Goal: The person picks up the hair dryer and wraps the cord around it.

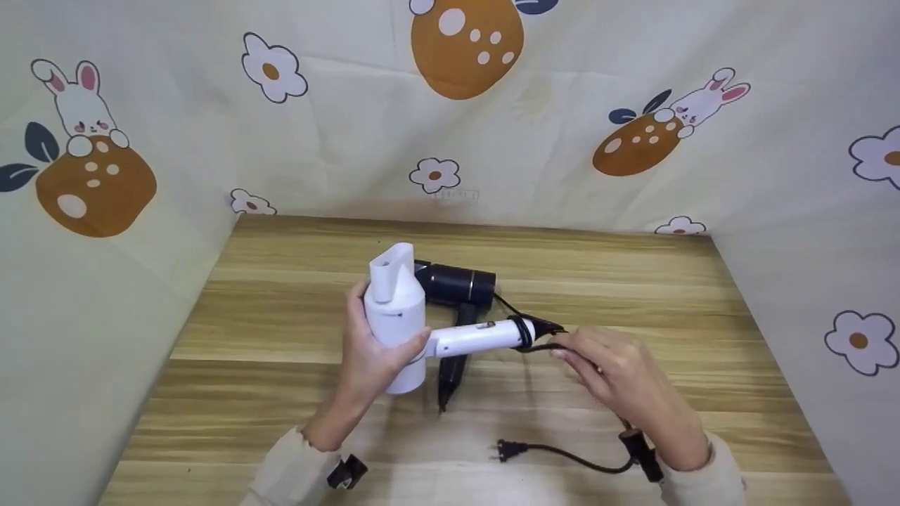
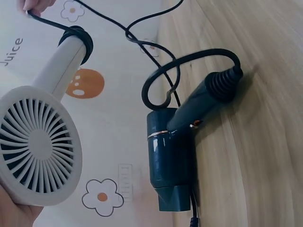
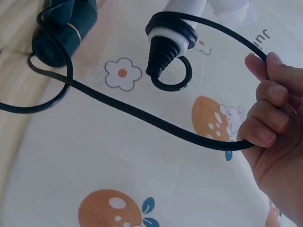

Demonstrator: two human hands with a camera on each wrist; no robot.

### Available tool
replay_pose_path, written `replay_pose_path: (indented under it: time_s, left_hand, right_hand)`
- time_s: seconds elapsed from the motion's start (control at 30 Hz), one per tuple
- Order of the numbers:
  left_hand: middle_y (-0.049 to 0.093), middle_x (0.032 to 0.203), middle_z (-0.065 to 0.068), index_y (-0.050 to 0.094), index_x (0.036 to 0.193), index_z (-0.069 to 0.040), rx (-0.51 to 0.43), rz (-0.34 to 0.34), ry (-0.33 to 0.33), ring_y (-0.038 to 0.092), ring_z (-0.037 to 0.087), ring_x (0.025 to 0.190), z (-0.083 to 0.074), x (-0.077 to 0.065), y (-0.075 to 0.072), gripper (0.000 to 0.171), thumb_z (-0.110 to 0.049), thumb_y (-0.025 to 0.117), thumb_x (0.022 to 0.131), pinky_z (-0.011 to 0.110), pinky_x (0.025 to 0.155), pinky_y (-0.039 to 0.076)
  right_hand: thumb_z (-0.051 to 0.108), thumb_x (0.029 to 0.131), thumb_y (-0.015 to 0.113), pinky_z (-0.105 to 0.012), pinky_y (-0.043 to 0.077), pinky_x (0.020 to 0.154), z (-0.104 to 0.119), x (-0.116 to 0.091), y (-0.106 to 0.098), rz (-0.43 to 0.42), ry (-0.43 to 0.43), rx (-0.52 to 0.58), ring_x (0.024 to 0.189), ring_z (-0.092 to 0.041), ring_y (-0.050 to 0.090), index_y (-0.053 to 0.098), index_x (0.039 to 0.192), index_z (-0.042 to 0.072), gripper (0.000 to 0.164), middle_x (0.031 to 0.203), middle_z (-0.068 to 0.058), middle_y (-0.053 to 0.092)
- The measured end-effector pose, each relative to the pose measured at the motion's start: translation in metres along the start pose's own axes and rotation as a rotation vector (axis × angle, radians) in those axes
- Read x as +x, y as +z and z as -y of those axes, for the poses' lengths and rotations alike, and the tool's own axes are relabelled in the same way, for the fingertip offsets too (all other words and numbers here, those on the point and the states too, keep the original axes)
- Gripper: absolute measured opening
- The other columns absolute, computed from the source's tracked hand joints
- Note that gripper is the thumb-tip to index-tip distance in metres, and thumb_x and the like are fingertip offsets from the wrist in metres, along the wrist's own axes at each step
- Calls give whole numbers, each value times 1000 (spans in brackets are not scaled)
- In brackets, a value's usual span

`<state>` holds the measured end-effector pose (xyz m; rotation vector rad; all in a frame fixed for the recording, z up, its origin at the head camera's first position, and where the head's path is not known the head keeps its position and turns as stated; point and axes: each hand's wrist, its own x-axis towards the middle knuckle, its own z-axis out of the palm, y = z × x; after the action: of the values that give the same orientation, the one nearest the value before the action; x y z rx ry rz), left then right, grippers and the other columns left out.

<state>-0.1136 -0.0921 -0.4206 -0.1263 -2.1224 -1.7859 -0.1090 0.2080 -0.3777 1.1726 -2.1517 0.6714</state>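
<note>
My left hand (image 1: 376, 358) grips the barrel of a white hair dryer (image 1: 395, 327), raised above the table with its nozzle pointing away from me. The dryer's handle extends to the right, and its vented round back (image 2: 40, 146) shows in the left wrist view. A black cord (image 3: 142, 113) is wound around the handle's end. To the right of it, my right hand (image 1: 619, 365) pinches the cord between thumb and forefinger, with the other fingers curled around it. Behind and below the white dryer, a dark hair dryer (image 1: 460, 284) lies on the table.
The cord's two-pin plug (image 1: 510, 450) lies near the front of the wooden tabletop (image 1: 281, 393). A patterned cloth (image 1: 337, 140) encloses the back and both sides. Black wrist mounts (image 1: 348, 472) sit at both cuffs. Loose cord loops hang near the dark dryer.
</note>
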Motion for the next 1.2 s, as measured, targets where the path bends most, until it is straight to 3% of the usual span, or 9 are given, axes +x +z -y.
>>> replay_pose_path:
  time_s: [0.2,0.37,0.63,0.77,0.97,1.1,1.2]
  left_hand:
    - [55,107,12,30,133,-6,-9,45,-10,56,23,88,-7,0,2,90,-8,83,60,38,74,50]
    - [56,104,12,30,132,-8,-51,137,-1,58,23,85,-8,-1,2,89,-8,83,60,38,70,52]
    - [55,103,15,29,130,-4,-145,259,-21,59,24,83,-9,-3,-1,85,-8,79,61,40,70,52]
    - [56,102,14,29,129,-2,-208,288,-55,59,24,83,-10,-3,-4,85,-6,78,60,42,70,52]
    - [58,100,9,29,128,-2,-291,255,-92,60,22,83,-13,-2,-8,84,-3,76,59,41,72,52]
    - [58,101,6,28,130,-3,-326,237,-121,60,21,85,-16,-1,-8,84,-2,76,60,41,74,52]
    - [58,100,5,27,131,-1,-331,207,-136,60,20,85,-19,-2,-8,85,-1,74,61,40,75,52]
  right_hand:
    - [30,90,57,-11,32,44,-7,14,-12,-101,-18,-118,50,-4,41,71,80,10,26,64,4,57]
    - [35,85,62,-12,31,43,-9,18,-14,-162,-17,-169,49,-6,41,70,74,10,29,63,3,59]
    - [51,74,63,-15,32,42,-14,18,-13,-164,42,-243,49,-4,40,59,65,11,42,59,6,55]
    - [48,77,62,-12,30,42,-19,14,-7,-119,68,-156,50,-2,38,60,69,10,39,60,6,55]
    - [31,82,64,-10,33,46,-25,5,7,-69,217,87,52,0,40,65,76,9,23,65,4,60]
    - [11,82,66,-12,45,56,-27,-3,23,13,247,159,58,-4,53,66,80,9,3,71,2,65]
    - [0,82,64,-16,50,63,-24,-9,34,75,285,178,64,-7,60,66,81,10,11,73,2,67]
